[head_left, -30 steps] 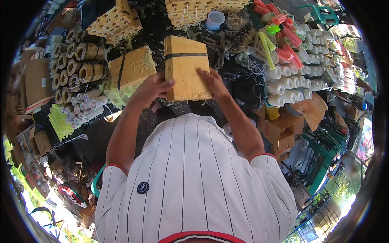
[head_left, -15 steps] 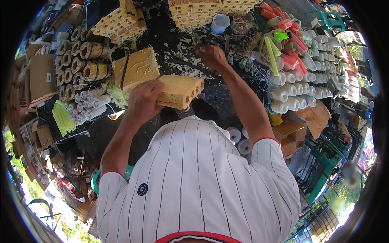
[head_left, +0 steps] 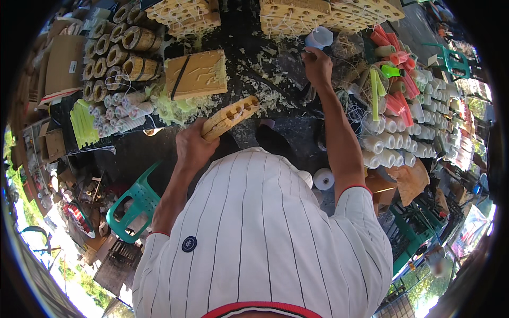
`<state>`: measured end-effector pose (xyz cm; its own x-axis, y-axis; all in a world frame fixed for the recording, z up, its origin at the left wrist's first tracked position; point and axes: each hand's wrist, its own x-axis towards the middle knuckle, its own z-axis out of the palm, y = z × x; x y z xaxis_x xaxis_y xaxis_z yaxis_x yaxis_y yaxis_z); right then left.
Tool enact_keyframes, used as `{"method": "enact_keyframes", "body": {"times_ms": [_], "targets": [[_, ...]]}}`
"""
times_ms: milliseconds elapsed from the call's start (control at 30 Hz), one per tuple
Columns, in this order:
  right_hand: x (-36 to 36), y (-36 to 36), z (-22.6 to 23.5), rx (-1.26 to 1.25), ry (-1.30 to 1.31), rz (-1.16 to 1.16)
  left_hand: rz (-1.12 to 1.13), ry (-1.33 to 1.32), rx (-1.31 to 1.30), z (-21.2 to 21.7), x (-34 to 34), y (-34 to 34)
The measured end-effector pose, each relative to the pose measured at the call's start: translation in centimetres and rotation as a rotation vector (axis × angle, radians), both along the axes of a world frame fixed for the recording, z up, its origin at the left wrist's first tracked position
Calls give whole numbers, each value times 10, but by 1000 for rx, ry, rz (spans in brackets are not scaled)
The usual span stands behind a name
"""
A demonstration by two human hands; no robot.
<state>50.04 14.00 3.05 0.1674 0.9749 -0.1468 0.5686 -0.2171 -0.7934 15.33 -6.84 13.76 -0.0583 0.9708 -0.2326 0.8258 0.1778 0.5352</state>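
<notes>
right hand (head_left: pixel 317 66): off block, now reaching far across worktop (head_left: pixel 275 100) | left hand (head_left: pixel 193 148): alone holds yellow block (head_left: pixel 229 116), now edge-on

The left hand (head_left: pixel 193 146) grips 1 end of a flat yellow block (head_left: pixel 229 116), tilted edge-on above the dark table (head_left: pixel 275 132). The right hand (head_left: pixel 317 66) stretches far forward, fingers among loose string (head_left: pixel 350 108) just below a white cup (head_left: pixel 319 38).

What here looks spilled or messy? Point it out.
Pale yellow shavings are strewn loose over the dark table, thickest beside the strapped yellow block. Tangled string sprawls near the right hand. The left hand holds a tilted perforated yellow block.
</notes>
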Motion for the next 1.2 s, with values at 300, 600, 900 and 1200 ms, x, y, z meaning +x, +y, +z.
{"method": "enact_keyframes", "body": {"times_ms": [300, 600, 900, 1200], "targets": [[-52, -98, -69, 19, 879, -555, -78, 25, -57, -12, 9, 24], [-53, -130, -79, -96, -454, 102, -113, 72, -144, -28, 17, 37], [-50, -88, -56, -321, -426, 136, -92, 97, -185, -27, 17, 30], [-20, -80, -47, -419, 450, -21, -129, 98, -131, -25, 20, 36]]}}
